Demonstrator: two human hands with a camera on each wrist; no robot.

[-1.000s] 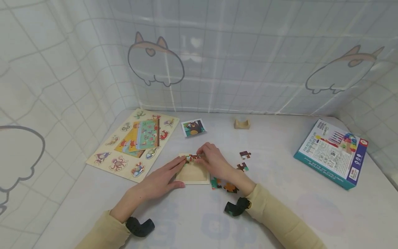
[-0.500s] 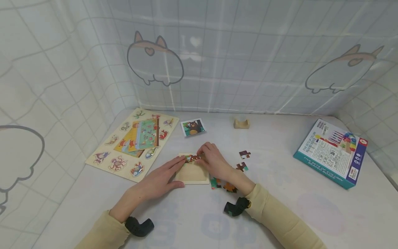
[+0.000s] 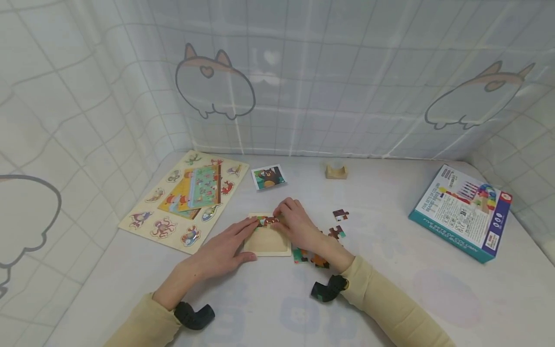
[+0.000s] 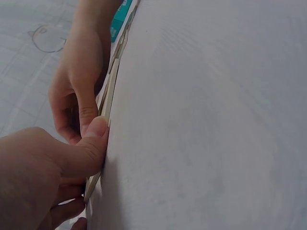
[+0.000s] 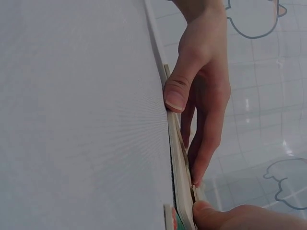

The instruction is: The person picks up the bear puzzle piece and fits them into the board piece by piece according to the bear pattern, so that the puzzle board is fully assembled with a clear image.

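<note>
A small square wooden puzzle tray [image 3: 266,241] lies in front of the person, with brown, red and green jigsaw pieces [image 3: 267,221] along its far side. My left hand [image 3: 225,248] holds the tray at its left side, thumb by the near corner and long fingers reaching to the leftmost piece. At the far right of the tray, my right hand [image 3: 297,224] bends its fingers and pinches a jigsaw piece, mostly hidden beneath them. In the left wrist view the left thumb [image 4: 98,128] presses on the tray's edge [image 4: 112,88]. The right thumb [image 5: 204,208] shows low in the right wrist view.
Loose jigsaw pieces [image 3: 340,215] lie to the right, some partly under the right wrist. A bear picture card [image 3: 269,177] and small wooden holder [image 3: 336,172] stand behind. An animal puzzle board [image 3: 143,226] is left, a beaded-toy box [image 3: 459,217] right.
Both hands stay at the tray almost unmoved. The pieces under the fingers at its far side sit a little flatter and more level in the tray than before.
</note>
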